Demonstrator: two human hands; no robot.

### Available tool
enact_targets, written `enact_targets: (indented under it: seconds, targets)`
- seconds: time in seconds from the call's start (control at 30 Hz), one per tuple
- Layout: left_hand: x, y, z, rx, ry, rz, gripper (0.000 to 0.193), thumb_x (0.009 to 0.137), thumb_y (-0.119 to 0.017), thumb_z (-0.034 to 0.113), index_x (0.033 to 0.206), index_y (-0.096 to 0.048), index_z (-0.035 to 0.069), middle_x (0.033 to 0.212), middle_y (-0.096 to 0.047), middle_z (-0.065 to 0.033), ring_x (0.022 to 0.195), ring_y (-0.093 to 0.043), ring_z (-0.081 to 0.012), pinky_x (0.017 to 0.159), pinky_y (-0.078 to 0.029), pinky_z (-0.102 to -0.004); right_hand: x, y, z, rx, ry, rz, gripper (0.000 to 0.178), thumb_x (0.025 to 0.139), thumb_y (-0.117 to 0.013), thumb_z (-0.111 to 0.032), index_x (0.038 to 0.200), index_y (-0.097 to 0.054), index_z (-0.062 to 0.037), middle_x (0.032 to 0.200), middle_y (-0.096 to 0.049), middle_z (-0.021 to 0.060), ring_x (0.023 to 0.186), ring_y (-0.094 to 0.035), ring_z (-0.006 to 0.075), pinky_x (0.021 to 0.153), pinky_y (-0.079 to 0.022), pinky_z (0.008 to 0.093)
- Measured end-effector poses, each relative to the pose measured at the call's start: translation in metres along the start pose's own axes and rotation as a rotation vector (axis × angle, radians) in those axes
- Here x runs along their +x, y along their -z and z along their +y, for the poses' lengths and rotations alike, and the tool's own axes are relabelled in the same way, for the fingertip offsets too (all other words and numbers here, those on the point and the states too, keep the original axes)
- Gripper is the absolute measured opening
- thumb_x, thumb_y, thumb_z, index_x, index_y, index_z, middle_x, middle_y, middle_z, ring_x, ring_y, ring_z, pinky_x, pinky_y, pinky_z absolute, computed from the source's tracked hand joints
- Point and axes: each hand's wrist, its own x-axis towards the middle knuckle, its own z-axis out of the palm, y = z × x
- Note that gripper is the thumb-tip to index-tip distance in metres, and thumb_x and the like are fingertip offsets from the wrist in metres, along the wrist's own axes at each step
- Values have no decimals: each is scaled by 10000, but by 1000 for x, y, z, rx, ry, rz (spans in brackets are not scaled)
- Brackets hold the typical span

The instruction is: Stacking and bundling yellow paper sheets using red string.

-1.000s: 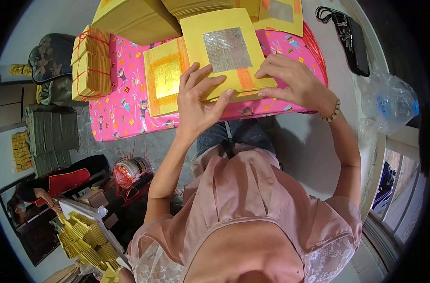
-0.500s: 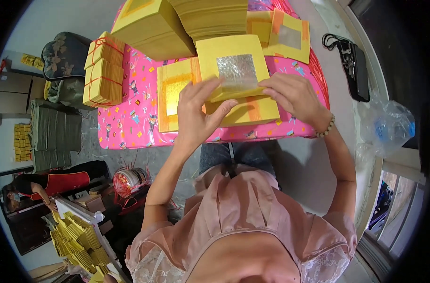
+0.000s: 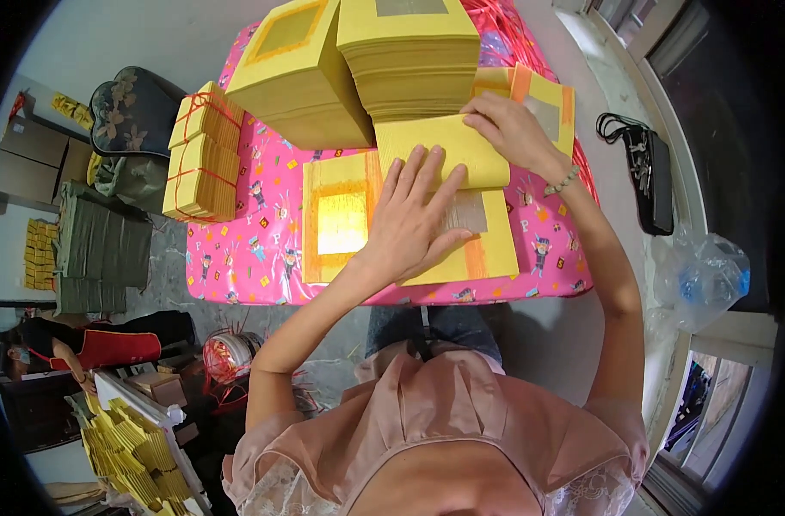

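In front of me lies a yellow paper sheet [image 3: 448, 138], folded or curled over so its plain yellow side faces up. My left hand [image 3: 414, 211] rests palm down across its near edge, fingers spread and thumb stretched to the right. At the far right corner my right hand [image 3: 521, 133] has its thumb and fingers closed on the sheet's edge. Beneath is another yellow sheet with a silver square and an orange band [image 3: 477, 258]. To the left, touching or nearly so, is a yellow sheet with a shiny gold square [image 3: 342, 222].
Two tall stacks of yellow paper [image 3: 302, 103] [image 3: 409, 69] stand at the back. Red-tied bundles [image 3: 203, 168] sit at the pink tablecloth's left edge. A black pouch [image 3: 650, 181] and a clear plastic bag [image 3: 711, 271] lie right. Another person [image 3: 121, 344] works at lower left.
The upper sheet's silver square was facing up; plain yellow paper now shows there. My left hand has flattened onto it, and my right hand has moved to its far right corner.
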Motion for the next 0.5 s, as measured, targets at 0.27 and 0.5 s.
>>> enact_targets:
  seconds: [0.27, 0.5]
  targets:
    - [0, -10, -15, -45, 28, -92, 748, 881, -519, 527, 1462, -295, 113, 1482, -254, -240, 1378, -210, -427, 1119, -168, -535, 9, -10, -6, -264, 34, 14, 175, 891, -572, -176, 952, -625, -21, 906, -587, 120, 892, -572, 304, 772, -462, 409]
    - [4, -10, -16, -55, 29, -125, 756, 883, -514, 529, 1468, -279, 110, 1484, -248, -242, 1381, -204, -426, 1123, -165, -537, 25, -30, -13, -128, 79, -47, 195, 908, -542, -169, 985, -625, -9, 944, -624, 132, 924, -591, 319, 794, -468, 413]
